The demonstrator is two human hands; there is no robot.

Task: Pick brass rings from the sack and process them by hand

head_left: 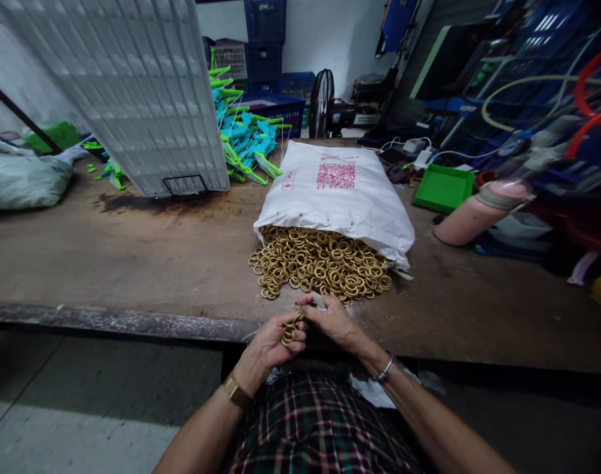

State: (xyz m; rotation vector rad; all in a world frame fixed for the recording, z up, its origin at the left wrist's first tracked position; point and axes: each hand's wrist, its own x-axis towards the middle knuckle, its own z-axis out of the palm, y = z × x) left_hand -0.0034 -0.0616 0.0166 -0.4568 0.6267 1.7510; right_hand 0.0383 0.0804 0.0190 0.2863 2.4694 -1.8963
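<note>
My left hand (279, 340) is closed around several gold-coloured rings (289, 334) at the table's front edge. Against it, my right hand (330, 318) is closed too, its fingertips meeting the rings at the left hand. What the right fingers pinch is too small to make out. A small pale piece (319, 301) shows at the right index finger. Just beyond both hands, a heap of gold-coloured rings (324, 263) spills onto the table from the mouth of a white sack (300, 171) with red print.
On the wooden table (132, 263), a ribbed translucent panel (147, 99) stands at the left, beside turquoise and green plastic parts (251, 141). A pink bottle (472, 214) and a green tray (443, 188) are on the right. Behind is a black fan (322, 105).
</note>
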